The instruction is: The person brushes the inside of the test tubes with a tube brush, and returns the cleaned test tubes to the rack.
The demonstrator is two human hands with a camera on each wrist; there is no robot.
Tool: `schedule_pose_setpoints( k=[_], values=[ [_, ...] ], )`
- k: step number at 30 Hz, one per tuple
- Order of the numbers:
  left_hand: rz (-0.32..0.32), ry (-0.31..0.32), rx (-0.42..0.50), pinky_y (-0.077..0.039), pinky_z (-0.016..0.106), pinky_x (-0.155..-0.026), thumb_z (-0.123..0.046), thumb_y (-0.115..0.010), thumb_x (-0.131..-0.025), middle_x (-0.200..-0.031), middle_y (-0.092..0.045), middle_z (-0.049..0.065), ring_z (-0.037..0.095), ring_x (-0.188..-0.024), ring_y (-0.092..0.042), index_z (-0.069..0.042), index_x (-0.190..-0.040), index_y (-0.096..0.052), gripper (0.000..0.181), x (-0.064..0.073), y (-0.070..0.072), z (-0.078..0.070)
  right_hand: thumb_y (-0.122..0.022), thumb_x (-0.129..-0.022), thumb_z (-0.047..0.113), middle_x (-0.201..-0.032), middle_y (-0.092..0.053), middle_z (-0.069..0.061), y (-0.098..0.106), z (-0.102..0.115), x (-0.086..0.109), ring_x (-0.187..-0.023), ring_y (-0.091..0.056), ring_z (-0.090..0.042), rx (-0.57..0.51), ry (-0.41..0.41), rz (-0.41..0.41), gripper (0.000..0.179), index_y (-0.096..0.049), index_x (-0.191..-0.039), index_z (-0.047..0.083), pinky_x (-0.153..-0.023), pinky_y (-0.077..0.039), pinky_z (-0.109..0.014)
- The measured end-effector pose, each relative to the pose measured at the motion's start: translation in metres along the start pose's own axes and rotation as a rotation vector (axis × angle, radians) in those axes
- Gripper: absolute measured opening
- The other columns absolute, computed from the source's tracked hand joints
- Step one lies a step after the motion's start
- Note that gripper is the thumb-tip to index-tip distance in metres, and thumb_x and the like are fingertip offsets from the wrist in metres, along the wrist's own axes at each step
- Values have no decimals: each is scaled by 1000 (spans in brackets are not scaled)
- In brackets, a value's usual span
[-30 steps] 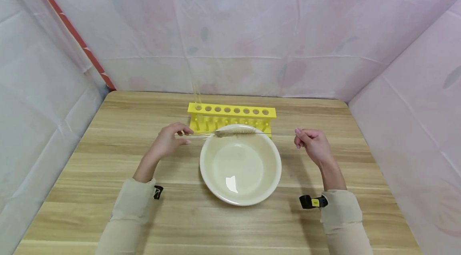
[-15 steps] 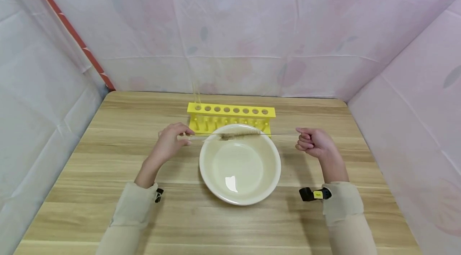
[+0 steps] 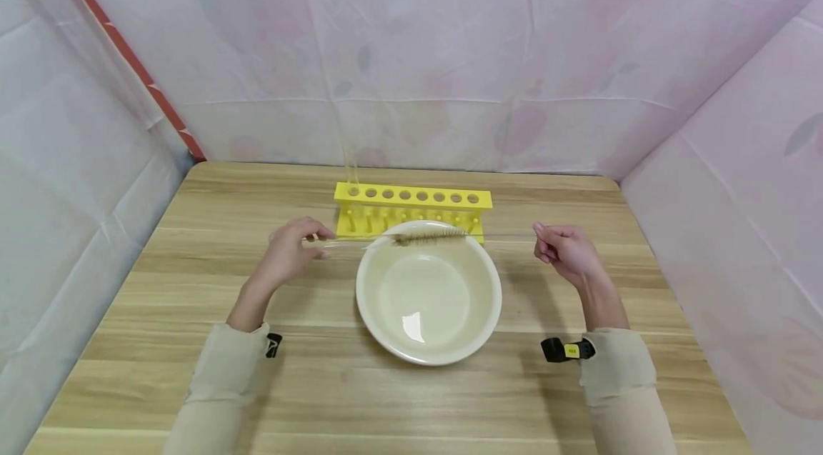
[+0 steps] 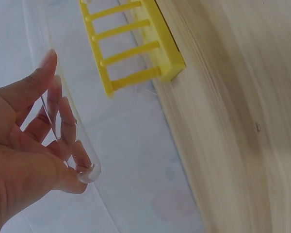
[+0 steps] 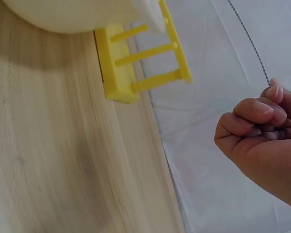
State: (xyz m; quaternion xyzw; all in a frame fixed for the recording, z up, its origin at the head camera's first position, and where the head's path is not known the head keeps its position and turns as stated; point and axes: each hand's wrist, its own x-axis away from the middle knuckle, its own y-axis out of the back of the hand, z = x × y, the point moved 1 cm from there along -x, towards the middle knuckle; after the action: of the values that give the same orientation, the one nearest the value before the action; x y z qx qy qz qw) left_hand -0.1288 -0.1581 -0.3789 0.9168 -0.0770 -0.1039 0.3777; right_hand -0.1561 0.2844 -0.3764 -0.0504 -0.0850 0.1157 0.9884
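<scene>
My left hand point(image 3: 288, 249) holds a clear glass test tube point(image 4: 90, 172) by its rounded-end half, thumb on one side and fingers on the other. The tube lies nearly level, its other end pointing right toward the basin. Level with it, a test tube brush point(image 3: 429, 236) with tan bristles hangs over the far rim of the cream basin point(image 3: 365, 301). My right hand point(image 3: 566, 249) pinches the end of the brush's twisted wire handle point(image 5: 252, 43), fingers curled. The bristles show mostly outside the tube; whether their left tip is inside I cannot tell.
A yellow test tube rack point(image 3: 414, 196) stands behind the basin, partly hidden by it. Another clear test tube point(image 3: 351, 168) stands upright in its leftmost hole. Light reflects in the bottom of the basin. Patterned cloth walls point(image 3: 424, 69) enclose the wooden table point(image 3: 308, 383).
The brush has shifted slightly right, along with my right hand. My left hand has drawn left with the tube in the last half second. Basin and rack stay in place.
</scene>
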Motion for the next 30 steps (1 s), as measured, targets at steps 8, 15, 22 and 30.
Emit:
schedule_pose_setpoints(
  k=[8,15,22,30],
  values=[
    [-23,34,21,-43,45,-74,5,-71,-74,-91,-62,14,31,-86,-54,0,-94,-66,21,10,18,20,-38,-96,1,-57,-40,-5,25,-6,11,-50,-32,-17,-86,105,14,39,-46,-58,-2,-50,-26,-26],
    [-7,51,28,-43,43,-74,6,-70,-74,-91,-61,13,30,-85,-54,0,-94,-66,22,13,19,23,-35,-96,-2,-56,-39,-6,29,-12,14,-52,-26,-21,-130,129,26,41,-46,-57,-3,-52,-21,-28],
    [18,74,38,-43,42,-74,4,-71,-74,-94,-62,12,28,-86,-54,-1,-96,-66,22,11,9,19,-35,-96,-3,-56,-37,-5,23,-18,9,-51,-25,-18,-160,171,116,40,-48,-58,-2,-53,-19,-28],
    [3,55,61,-44,41,-74,1,-72,-73,-92,-63,13,28,-85,-54,-1,-95,-67,22,9,0,9,-42,-96,3,-56,-35,-4,25,-28,-1,-50,-30,-15,-174,161,131,39,-49,-57,1,-52,-29,-23]
  ],
)
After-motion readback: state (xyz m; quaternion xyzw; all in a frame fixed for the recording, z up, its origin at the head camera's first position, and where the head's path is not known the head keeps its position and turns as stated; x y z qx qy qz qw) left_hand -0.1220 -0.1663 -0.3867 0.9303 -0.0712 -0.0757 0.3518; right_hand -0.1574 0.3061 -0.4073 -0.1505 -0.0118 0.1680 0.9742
